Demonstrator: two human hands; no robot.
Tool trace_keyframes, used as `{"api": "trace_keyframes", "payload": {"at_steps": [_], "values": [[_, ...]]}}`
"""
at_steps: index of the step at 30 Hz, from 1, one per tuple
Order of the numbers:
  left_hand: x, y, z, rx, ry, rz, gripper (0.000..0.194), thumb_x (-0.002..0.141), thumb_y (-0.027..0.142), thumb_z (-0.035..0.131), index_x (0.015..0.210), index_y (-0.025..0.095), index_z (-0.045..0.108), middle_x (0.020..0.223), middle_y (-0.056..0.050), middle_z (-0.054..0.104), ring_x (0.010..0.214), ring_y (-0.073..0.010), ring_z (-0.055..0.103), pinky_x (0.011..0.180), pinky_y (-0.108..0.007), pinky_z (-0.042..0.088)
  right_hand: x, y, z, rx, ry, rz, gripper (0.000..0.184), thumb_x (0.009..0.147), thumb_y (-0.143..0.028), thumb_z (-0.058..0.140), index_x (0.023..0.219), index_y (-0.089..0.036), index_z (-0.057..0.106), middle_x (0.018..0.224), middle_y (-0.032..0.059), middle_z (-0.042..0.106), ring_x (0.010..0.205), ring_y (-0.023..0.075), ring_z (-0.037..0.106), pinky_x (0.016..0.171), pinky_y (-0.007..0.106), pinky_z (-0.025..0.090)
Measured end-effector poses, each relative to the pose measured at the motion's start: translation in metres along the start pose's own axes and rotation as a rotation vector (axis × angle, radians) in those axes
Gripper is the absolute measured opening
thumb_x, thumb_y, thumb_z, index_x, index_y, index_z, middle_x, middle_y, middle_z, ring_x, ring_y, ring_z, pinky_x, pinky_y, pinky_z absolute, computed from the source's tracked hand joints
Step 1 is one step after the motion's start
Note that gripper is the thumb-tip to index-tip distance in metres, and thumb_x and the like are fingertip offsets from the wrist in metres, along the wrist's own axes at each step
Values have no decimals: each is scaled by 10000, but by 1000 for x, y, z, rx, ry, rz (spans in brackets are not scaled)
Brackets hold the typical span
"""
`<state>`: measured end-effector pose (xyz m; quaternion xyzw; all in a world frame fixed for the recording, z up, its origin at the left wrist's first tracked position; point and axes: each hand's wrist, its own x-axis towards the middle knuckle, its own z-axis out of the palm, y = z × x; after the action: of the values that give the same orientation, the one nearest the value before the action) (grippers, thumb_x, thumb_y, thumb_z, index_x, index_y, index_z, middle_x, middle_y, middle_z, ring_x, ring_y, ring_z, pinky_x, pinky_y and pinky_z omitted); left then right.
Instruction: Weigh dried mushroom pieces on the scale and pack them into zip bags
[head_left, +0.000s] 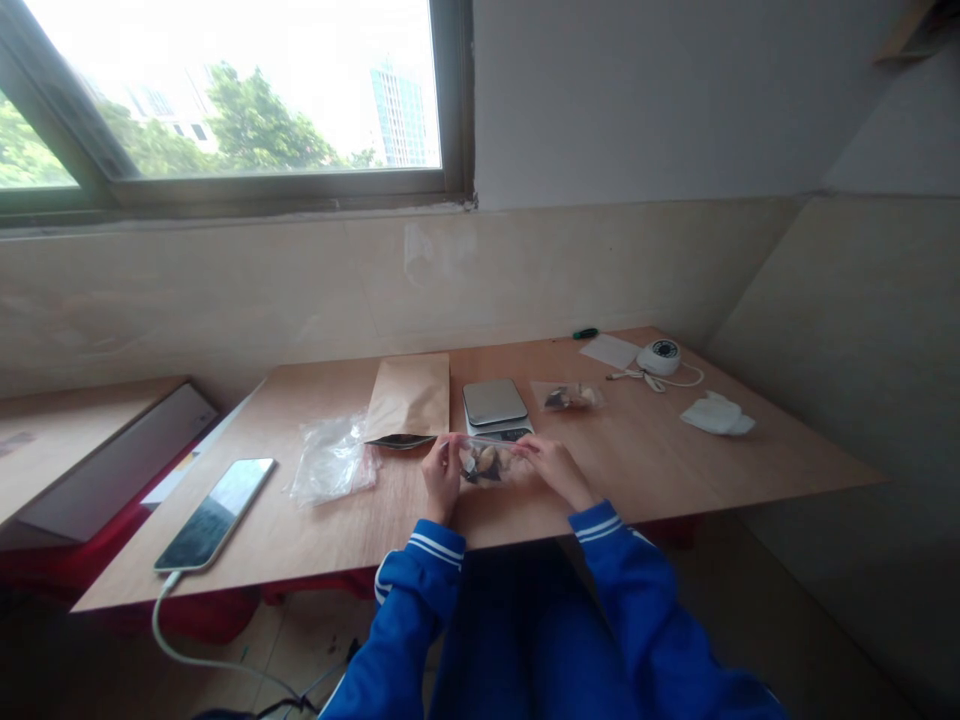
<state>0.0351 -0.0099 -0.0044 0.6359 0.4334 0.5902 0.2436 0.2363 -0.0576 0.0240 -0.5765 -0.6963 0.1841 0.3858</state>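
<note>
Between my hands is a clear zip bag [491, 465] with dark and pale dried pieces inside. My left hand [442, 475] pinches the left end of its top edge, and the fingers of my right hand [551, 468] are closed on the right end. Just behind the bag stands a small kitchen scale [495, 402] with a silver plate, its front partly hidden by the bag. To the left lies a brown paper pouch [409, 395], its dark mouth facing me. A second filled zip bag [571, 397] rests right of the scale.
A stack of clear plastic bags [335, 458] and a phone [215, 515] on a cable lie at the left. Toward the right are a white dome camera [658, 357] with its cable, a crumpled white tissue [718, 414], a paper sheet [610, 350] and a green-handled screwdriver [585, 333].
</note>
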Motion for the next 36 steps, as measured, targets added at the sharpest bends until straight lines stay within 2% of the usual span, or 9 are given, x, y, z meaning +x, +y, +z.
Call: {"api": "trace_keyframes", "payload": {"at_steps": [8,13,17,19,22,26,30,32,36], "values": [[-3,-2,1,-61,-41,-80,456,918,487,381,695,166,616,511,25,471,465,-88,434,492,-212,358,-3,6,-7,-110,177,9,248,759,-95,421,676,-195,633,724,41,661,709,185,606,666,266,423],[-2,1,0,-100,-144,-94,528,906,502,393,502,174,477,460,29,425,440,-82,411,479,-220,332,-5,9,-15,194,202,86,179,820,-299,525,773,-193,662,807,48,707,770,202,643,706,291,468],[1,5,-1,-29,-358,-32,543,911,493,383,522,165,573,516,-3,525,498,-103,478,539,-233,370,-6,17,-33,506,349,211,331,778,-506,604,769,-176,614,759,48,689,727,192,638,678,287,489],[2,7,-2,-34,-377,-38,529,924,481,349,626,164,649,569,-13,578,507,-107,484,552,-238,385,-3,30,-47,549,463,273,397,738,-569,623,767,-174,593,685,26,651,637,165,602,602,259,466],[3,10,-3,-49,-338,-52,497,940,443,322,734,170,682,649,-20,630,519,-106,493,569,-242,398,5,62,-72,448,608,333,493,685,-657,602,767,-171,580,637,13,608,579,155,556,557,258,435],[4,13,-4,-8,-316,2,425,936,383,340,747,180,663,719,-30,642,625,-128,551,604,-242,417,9,101,-91,127,763,470,582,704,-699,495,870,-146,574,813,122,652,772,256,610,706,380,476],[3,13,-3,55,-228,33,247,894,263,387,884,201,626,882,-38,644,787,-150,593,654,-243,458,-9,102,-63,-304,868,483,617,785,-579,436,1100,-53,507,1123,286,561,1103,381,514,928,533,378],[3,11,-3,149,-134,31,237,848,167,395,961,211,598,946,-44,626,838,-161,591,702,-262,478,-22,94,-38,-419,786,395,622,786,-527,455,1186,-52,471,1247,294,483,1213,402,424,970,558,340],[9,9,-12,419,42,37,489,736,21,378,1158,206,540,1131,-88,574,1075,-222,536,926,-364,449,-25,88,-5,-459,557,305,597,813,-455,445,1288,-95,420,1441,256,281,1341,397,264,1000,573,321]]}}
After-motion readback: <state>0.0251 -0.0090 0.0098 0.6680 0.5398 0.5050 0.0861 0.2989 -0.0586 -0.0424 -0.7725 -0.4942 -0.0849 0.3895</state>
